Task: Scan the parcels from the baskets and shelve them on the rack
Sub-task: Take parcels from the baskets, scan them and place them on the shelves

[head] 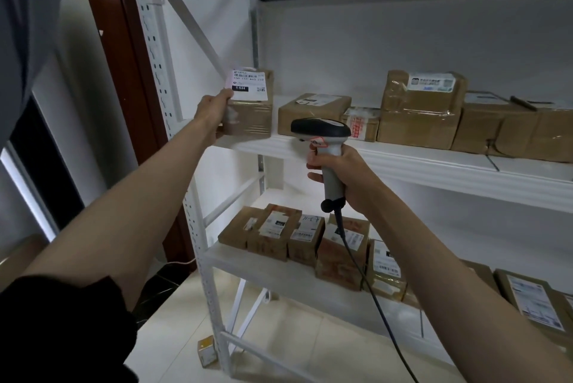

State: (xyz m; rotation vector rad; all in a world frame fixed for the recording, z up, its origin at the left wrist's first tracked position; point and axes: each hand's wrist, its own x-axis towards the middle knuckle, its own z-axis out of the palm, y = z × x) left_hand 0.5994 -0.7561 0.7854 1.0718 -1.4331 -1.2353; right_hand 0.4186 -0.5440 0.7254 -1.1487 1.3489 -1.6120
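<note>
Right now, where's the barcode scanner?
The barcode scanner is in the right hand, centre of the head view, in front of the middle shelf edge.

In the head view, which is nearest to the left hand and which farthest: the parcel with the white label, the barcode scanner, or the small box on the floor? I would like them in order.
From the left hand:
1. Parcel with the white label, gripped by that hand at the left end of the middle shelf.
2. Barcode scanner, to the right, held in the right hand.
3. Small box on the floor, far below beside the rack post.

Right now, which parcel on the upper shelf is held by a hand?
The leftmost parcel, at the shelf's left end: the left hand grips its side. The other boxes there stand untouched.
</note>
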